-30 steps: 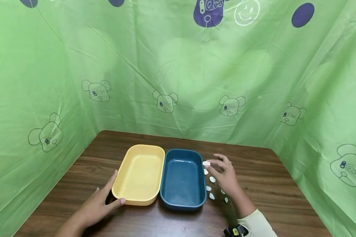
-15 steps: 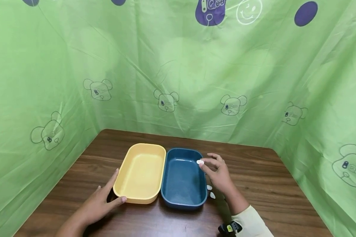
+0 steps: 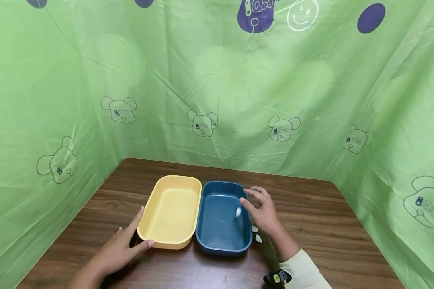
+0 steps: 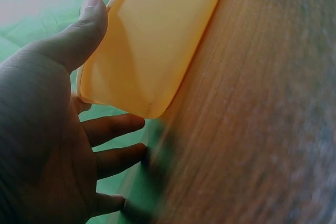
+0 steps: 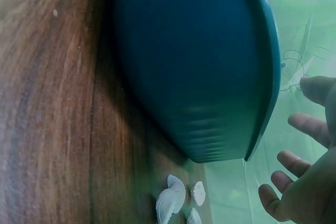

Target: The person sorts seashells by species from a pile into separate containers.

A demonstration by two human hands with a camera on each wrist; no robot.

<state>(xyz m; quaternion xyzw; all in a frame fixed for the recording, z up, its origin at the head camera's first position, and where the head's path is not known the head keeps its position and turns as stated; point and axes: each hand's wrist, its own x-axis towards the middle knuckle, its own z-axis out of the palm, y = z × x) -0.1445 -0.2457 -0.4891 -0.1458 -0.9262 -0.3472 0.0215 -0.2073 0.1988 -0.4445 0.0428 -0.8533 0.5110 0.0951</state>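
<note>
Left hand [image 3: 120,245], outspread, touches yellow tray's [image 3: 169,218] near-left corner; right hand [image 3: 264,212], fingers apart, empty, overhangs blue tray's [image 3: 220,228] right edge, shell [image 3: 238,212] near thumb.

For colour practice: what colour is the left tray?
The tray is yellow, clearest in the head view.

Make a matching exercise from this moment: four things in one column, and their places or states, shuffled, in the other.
1. Left hand
2. Right hand
3. Blurred white shell
4. Yellow container

A. Within the outline of the blue container in the head view
B. Nothing seen inside; directly left of the blue container
C. Touching the yellow container's near left corner
D. Holding nothing, at the right side of the blue container

Pairs: 1-C, 2-D, 3-A, 4-B
</note>
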